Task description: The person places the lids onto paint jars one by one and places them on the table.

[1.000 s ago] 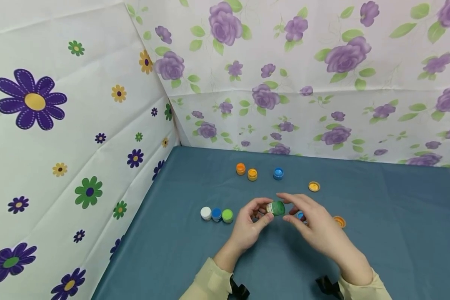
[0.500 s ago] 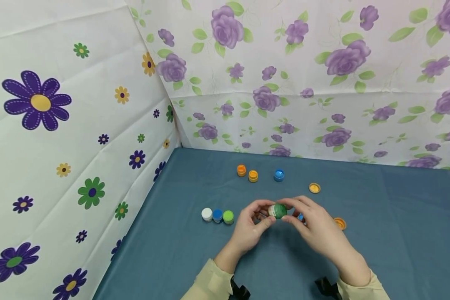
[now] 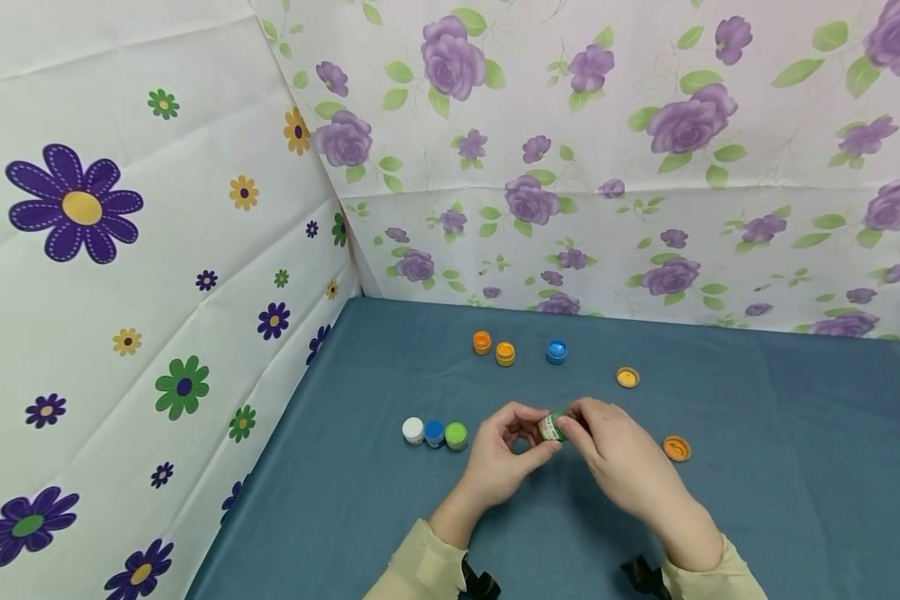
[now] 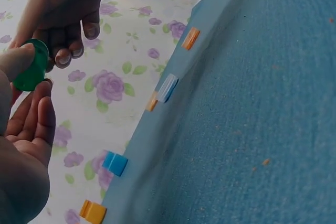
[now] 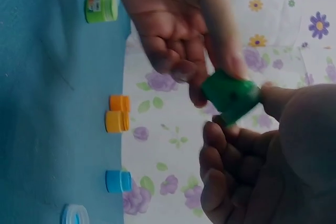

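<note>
A small green paint jar [image 3: 549,428] with a pale label is held between the two hands above the table, tilted on its side. My left hand [image 3: 495,457] grips its labelled body from the left, thumb in front. From the right, my right hand [image 3: 621,454] pinches the lid end, and its fingers cover most of the green lid in the head view. Both hands meet at the green jar [image 4: 35,66] in the left wrist view. In the right wrist view the green jar [image 5: 231,97] is blurred between the thumbs and fingers.
Capped white [image 3: 413,430], blue [image 3: 435,433] and light green [image 3: 456,436] jars stand in a row at left. Uncapped orange [image 3: 482,342], yellow [image 3: 505,354] and blue [image 3: 557,352] jars stand farther back. A yellow lid [image 3: 627,377] and an orange lid [image 3: 677,449] lie at right.
My right hand has come from apart beside the jar to gripping its lid end, turning inward. The jar has tilted. A blue item beyond the right hand is now hidden.
</note>
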{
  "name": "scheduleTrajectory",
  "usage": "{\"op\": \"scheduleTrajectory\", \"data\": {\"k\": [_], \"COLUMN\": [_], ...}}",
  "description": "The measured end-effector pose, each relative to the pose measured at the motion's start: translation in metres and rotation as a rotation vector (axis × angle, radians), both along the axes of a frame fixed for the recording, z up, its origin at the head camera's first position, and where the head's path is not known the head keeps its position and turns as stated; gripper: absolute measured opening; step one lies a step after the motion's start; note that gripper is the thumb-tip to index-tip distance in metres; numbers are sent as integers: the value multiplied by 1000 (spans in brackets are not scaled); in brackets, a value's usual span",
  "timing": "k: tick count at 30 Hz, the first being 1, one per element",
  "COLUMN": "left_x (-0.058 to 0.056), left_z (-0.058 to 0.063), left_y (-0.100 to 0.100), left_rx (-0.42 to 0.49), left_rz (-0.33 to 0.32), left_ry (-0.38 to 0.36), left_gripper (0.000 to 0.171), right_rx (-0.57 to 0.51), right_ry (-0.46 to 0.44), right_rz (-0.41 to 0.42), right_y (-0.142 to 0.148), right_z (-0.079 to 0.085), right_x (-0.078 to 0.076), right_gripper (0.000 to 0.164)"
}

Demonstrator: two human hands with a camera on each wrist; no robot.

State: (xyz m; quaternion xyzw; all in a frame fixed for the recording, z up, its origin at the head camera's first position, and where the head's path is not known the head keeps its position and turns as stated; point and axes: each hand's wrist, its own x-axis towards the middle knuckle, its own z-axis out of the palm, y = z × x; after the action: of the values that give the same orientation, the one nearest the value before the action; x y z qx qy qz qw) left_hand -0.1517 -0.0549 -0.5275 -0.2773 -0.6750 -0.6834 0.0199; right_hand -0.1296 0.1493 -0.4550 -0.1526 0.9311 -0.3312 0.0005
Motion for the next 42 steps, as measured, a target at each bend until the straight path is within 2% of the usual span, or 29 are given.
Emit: {"op": "scheduleTrajectory", "data": {"k": [7,13,18,22,26,30,34,39,42], "left_x": [2,3,4,5,4,4,4,2,1], "left_z": [0,0,1,2,3,4,8,9,10], "left_y": [2,5,7,7,6,5,5,2,1], "left_rx": [1,-62,-69,-83,-147,-192,-191,-185,-224], "left_rz": [54,153,204,222,238,224,196,162,155], "left_ry": [131,267,322,319,292,229,165,146,152], "left_gripper": [26,28,27,26,27,27,29,32,39], "right_rx": [46,70,74,74,63,61,63,74,88], "right_ry": [-5,-17,-20,-27,-42,-36,-13,-11,-17], "right_rz": [-37,-70,-87,-90,-93,-96,-96,-92,-81], "right_y": [-6,-10,-12,-12,-12,-11,-11,-11,-11], "right_z": [1,3,5,6,6,6,6,7,7], "right_x": [1,2,2,1,0,0,0,0,0], "right_gripper": [53,57,56,53,45,41,38,38,38]}}
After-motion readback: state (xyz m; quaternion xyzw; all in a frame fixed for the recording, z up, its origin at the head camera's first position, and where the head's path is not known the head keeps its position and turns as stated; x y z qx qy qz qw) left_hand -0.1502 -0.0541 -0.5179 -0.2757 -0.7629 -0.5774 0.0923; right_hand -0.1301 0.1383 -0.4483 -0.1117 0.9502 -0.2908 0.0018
